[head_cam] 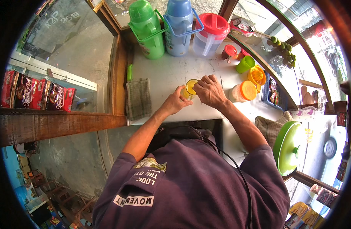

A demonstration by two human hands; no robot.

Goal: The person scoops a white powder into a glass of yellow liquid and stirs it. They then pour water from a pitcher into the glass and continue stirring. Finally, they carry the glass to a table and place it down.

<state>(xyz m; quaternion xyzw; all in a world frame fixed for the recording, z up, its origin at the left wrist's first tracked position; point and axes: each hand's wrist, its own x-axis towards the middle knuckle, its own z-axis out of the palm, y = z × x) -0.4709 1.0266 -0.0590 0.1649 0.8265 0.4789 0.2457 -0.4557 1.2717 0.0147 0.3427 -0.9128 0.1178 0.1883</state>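
A clear glass [191, 87] of yellow liquid stands on the white counter before me. My left hand [175, 100] wraps around its near left side, thumb and fingers against the glass. My right hand [210, 91] is curled at the right edge of the rim; whatever its fingers pinch is hidden beneath the knuckles. To the right of that hand is a clear jar of white grains with an orange lid [247, 90]. Beyond the jar lie an orange citrus juicer [257, 75] and a green plastic cup [245, 64].
Green [151, 37] and blue vacuum flasks [178, 34] stand at the back beside a red-lidded pitcher [209, 37]. A checked cloth [138, 98] lies left. A blue basket [271, 93] and a green lid [288, 148] are right. Wood-framed glass borders the counter.
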